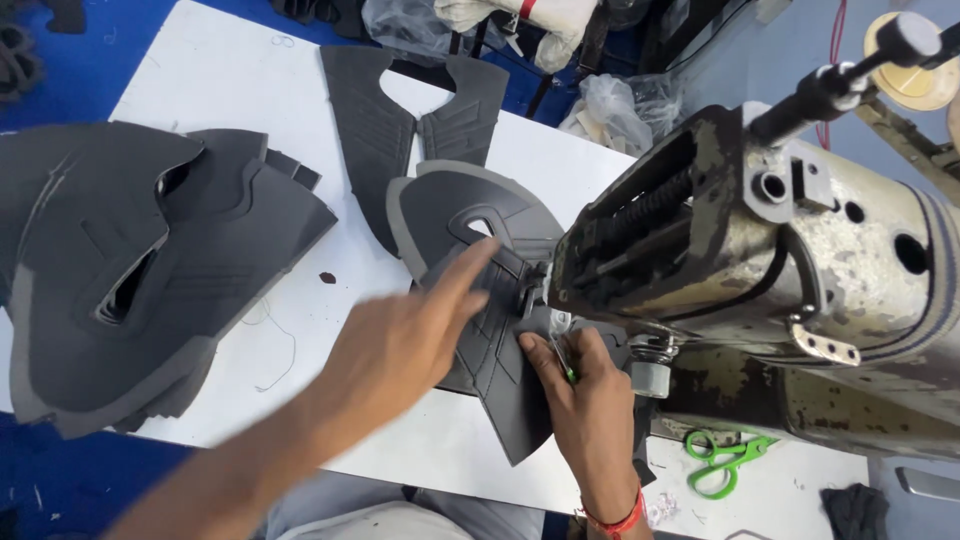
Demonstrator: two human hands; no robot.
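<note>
Fingers are my worry: my left hand (400,340) lies open, flat on the grey panel (470,250) under the sewing machine (760,260), my right hand (590,400) pinches a green tool (566,368) beside the needle, which could catch them.

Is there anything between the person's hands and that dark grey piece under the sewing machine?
Nothing visible. The left hand lies flat on the dark grey piece, fingers reaching toward the sewing machine. The right hand presses its lower edge, pinching a small green tool.
</note>
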